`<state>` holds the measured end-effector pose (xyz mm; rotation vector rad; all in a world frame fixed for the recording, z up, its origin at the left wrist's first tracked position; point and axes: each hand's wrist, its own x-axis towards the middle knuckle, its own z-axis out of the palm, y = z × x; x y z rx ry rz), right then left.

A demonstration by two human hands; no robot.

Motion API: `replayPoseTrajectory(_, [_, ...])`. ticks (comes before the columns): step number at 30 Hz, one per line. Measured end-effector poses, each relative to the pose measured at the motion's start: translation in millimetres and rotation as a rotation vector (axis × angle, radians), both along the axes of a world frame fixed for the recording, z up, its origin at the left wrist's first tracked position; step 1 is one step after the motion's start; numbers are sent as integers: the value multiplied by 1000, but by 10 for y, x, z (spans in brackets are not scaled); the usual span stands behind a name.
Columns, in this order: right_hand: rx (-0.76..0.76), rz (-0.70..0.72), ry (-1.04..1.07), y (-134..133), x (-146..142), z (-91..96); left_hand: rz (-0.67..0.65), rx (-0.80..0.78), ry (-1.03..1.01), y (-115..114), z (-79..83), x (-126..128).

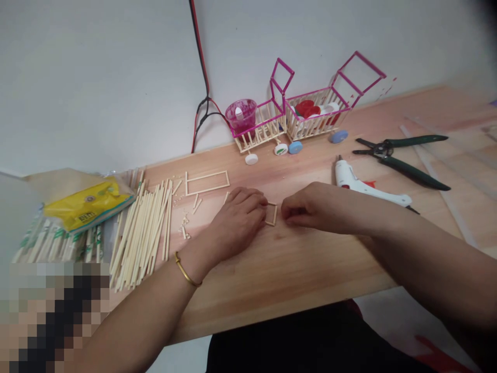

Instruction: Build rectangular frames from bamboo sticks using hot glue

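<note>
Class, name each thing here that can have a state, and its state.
Small frame: flat, partly covered
Left hand: over the frame's left part
Right hand: fingers curled, beside the frame
Larger frame: flat, uncovered
Pliers: handles spread
Glue gun: lying on its side
Left cart: upright
Right cart: upright, loaded
Purple cup: upright
Loose sticks: piled

Left of the matt wooden small frame (276,215) lie smooth bare-wood sticks (142,233) and a glossy plastic packet (93,201), right of it a smooth plastic glue gun (346,176).
</note>
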<state>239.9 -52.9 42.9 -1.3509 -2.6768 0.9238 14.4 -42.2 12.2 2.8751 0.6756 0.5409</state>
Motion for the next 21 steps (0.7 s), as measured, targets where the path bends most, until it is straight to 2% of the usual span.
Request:
replayPoseTrajectory(7, [100, 11, 45, 6, -40, -23, 5, 19, -3, 4, -12, -3])
replayPoseTrajectory(11, [164, 68, 126, 19, -95, -57, 8, 22, 6, 0, -17, 3])
replayPoseTrajectory(21, [203, 143, 132, 68, -123, -155, 17, -32, 0, -13, 4, 24])
